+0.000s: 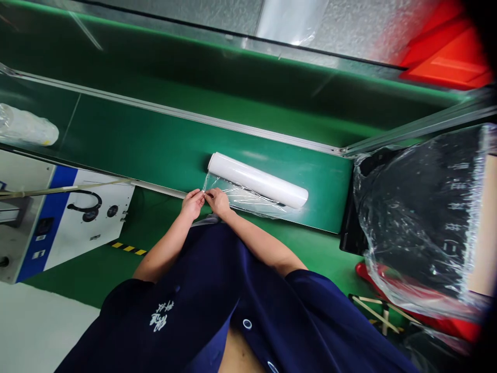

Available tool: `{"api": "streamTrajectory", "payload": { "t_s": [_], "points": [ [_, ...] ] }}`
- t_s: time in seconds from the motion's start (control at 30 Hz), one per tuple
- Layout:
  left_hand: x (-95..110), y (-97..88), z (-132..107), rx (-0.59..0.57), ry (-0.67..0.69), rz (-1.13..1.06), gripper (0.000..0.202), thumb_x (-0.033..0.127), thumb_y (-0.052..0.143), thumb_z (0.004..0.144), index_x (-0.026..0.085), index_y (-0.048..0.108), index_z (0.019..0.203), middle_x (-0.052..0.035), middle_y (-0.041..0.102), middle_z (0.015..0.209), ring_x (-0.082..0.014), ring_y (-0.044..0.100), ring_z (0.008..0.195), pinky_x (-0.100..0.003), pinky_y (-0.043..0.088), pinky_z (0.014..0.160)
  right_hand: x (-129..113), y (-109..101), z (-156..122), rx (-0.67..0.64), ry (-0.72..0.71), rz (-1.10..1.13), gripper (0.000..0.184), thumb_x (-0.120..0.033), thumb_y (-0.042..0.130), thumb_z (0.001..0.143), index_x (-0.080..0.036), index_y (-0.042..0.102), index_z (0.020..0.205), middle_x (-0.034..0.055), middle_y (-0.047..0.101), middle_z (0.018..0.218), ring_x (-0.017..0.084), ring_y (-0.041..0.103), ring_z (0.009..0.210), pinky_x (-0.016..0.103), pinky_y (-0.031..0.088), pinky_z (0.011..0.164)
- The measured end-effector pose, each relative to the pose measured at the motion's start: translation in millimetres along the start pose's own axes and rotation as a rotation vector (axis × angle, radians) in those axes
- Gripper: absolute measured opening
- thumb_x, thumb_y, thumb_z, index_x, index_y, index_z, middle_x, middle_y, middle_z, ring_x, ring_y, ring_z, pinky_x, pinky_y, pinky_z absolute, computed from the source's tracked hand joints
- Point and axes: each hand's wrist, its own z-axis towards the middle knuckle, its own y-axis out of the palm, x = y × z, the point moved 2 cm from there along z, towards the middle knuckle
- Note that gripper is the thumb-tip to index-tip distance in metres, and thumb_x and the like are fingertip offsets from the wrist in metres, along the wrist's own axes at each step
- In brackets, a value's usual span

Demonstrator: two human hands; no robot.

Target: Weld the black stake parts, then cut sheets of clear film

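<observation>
Left hand (191, 205) and right hand (218, 202) close together, fingers pinching clear film (248, 199) at its corner. White roll (258, 180) lies on green surface (155, 142).

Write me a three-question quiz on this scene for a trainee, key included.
1. True or false: the white roll stands upright on one end.
2. Choose one: the left hand and right hand both pinch A) a cable, B) clear film, C) a cardboard box.
3. Fill in the colour: the bench under the white roll is ____.

Key:
1. False; it lies on its side.
2. B.
3. Green.
</observation>
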Motion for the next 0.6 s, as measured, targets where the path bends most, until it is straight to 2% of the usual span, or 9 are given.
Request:
{"api": "streamTrajectory", "payload": {
  "t_s": [0.23, 0.37, 0.47, 0.6],
  "points": [
    [-3, 5.2, -11, 0.082, 0.035, -0.015, 0.032, 0.002, 0.08, 0.07, 0.016, 0.061, 0.091, -0.0007, 0.072, 0.074, -0.0105, 0.07, 0.069, -0.021, 0.052, 0.069, 2, 4, -8, 0.055, -0.014, 0.054, 0.017, -0.028, 0.059, 0.096, -0.022, 0.074, 0.102, 0.0065, 0.068, 0.094, 0.021, 0.061, 0.09, 0.03, 0.047, 0.081],
    [-3, 6.3, -17, 0.115, 0.059, 0.004, 0.033, 0.004, 0.082, 0.069, 0.017, 0.06, 0.091, 0.0003, 0.072, 0.073, -0.0104, 0.07, 0.067, -0.022, 0.052, 0.069, -1, 3, -10, 0.085, -0.037, 0.171, 0.013, -0.022, 0.06, 0.092, -0.022, 0.072, 0.089, 0.0042, 0.066, 0.086, 0.02, 0.059, 0.086, 0.031, 0.046, 0.081],
    [-3, 7.7, -21, 0.119, 0.06, 0.009, 0.033, 0.005, 0.082, 0.068, 0.017, 0.061, 0.09, 0.0008, 0.071, 0.074, -0.0097, 0.069, 0.067, -0.021, 0.051, 0.069, -3, -1, -9, 0.086, -0.023, 0.257, 0.013, -0.023, 0.061, 0.09, -0.021, 0.068, 0.079, 0.0016, 0.063, 0.077, 0.019, 0.057, 0.081, 0.03, 0.045, 0.078],
    [3, 9.4, -19, 0.065, 0.012, 0.045, 0.028, 0.01, 0.081, 0.07, 0.018, 0.061, 0.088, 0.0009, 0.071, 0.075, -0.0103, 0.069, 0.07, -0.022, 0.051, 0.071, -7, -6, -11, 0.116, -0.008, 0.269, 0.015, -0.024, 0.06, 0.09, -0.021, 0.065, 0.076, 0.0012, 0.061, 0.076, 0.018, 0.056, 0.081, 0.029, 0.045, 0.077]
  ]
}}
